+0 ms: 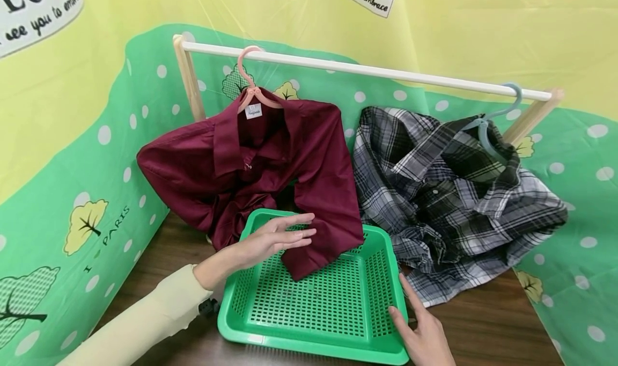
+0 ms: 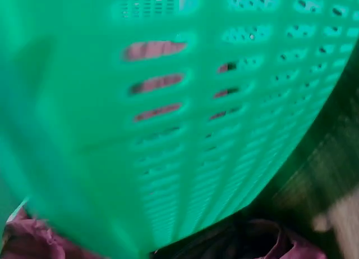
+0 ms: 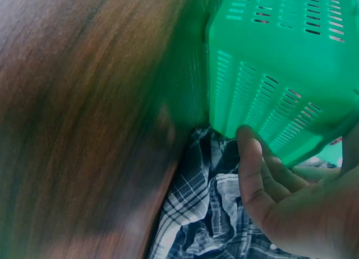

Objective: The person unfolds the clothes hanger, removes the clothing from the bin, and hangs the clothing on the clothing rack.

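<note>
A green plastic basket (image 1: 309, 307) with slotted walls stands on the table. My left hand (image 1: 275, 240) hovers over its left side with fingers stretched out, holding nothing. On the right, my right hand (image 1: 425, 334) grips the basket's rim, thumb inside and fingers along the outer wall. The right wrist view shows those fingers (image 3: 261, 180) against the slotted wall. A maroon shirt (image 1: 328, 205) hangs from a pink hanger (image 1: 245, 68), and one sleeve dips into the basket. The left wrist view is mostly filled by the blurred basket wall (image 2: 84, 124).
A black-and-white plaid shirt (image 1: 434, 205) hangs on a blue hanger (image 1: 509, 105) to the right, its hem on the brown table (image 1: 497, 323). Both hangers hook over a white rail (image 1: 376, 73) with wooden supports. Behind stands a yellow and green patterned cloth (image 1: 434, 28).
</note>
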Demonstrator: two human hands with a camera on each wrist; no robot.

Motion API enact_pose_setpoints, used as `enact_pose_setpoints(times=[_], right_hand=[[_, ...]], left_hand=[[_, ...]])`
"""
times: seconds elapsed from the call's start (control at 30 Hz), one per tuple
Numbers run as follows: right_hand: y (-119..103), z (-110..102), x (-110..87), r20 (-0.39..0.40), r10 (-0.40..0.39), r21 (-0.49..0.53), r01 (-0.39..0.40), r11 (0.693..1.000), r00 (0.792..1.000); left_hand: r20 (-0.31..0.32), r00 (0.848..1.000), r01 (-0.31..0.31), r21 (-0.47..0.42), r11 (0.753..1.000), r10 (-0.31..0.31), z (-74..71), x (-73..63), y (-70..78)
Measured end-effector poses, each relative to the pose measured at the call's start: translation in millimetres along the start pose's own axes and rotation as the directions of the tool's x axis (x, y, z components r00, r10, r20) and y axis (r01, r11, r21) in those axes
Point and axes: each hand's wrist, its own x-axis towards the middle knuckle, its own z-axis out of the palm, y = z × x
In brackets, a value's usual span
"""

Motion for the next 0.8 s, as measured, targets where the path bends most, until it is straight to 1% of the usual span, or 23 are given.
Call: enact_pose_setpoints(times=[0.13,0.23,0.3,0.47,0.53,0.6,0.67,0.73,0.77,0.8], right_hand=[[-1,-1,-0.1,0.003,0.000,0.006,0.000,1.000,1.000],[-2,-1,-0.4,0.005,0.003,0.009,-0.003,1.000,1.000],[-2,-1,-0.9,0.000,-0.001,0.009,0.001,1.000,1.000],[-2,-1,-1.7,-0.008,-0.014,0.007,0.014,1.000,1.000],[-2,-1,-1.4,-0.006,-0.010,0.005,0.010,1.000,1.000],[-2,-1,-1.2,-0.004,-0.005,0.003,0.005,1.000,1.000],[-1,-1,-0.6,0.002,0.002,0.002,-0.002,1.000,1.000],[-1,-1,0.2,0.010,0.007,0.007,-0.008,1.000,1.000],[-1,-1,0.6,0.016,0.010,0.008,-0.010,1.000,1.000],[-1,0,1.2,0.021,0.013,0.011,-0.013,1.000,1.000]], left_hand=[[-0.014,0.998,-0.066,0.001,0.998,0.066,-4.3,-2.6,7.3],[-0.028,0.994,-0.101,0.004,0.995,0.101,-6.7,-3.4,13.0],[-0.040,0.993,-0.112,0.014,0.994,0.112,-8.4,-3.4,16.7],[-0.089,0.989,-0.112,0.071,0.991,0.119,-12.4,-3.6,25.3],[-0.100,0.985,-0.130,0.100,0.986,0.140,-15.0,-2.8,28.1],[-0.090,0.978,-0.173,0.151,0.973,0.188,-20.0,-0.1,29.3],[-0.076,0.968,-0.219,0.218,0.951,0.240,-26.6,2.3,28.9],[-0.062,0.955,-0.259,0.293,0.920,0.289,-34.9,4.3,26.1],[-0.061,0.950,-0.269,0.333,0.904,0.306,-39.3,4.9,24.1],[-0.069,0.947,-0.267,0.378,0.887,0.315,-43.3,4.6,22.2]])
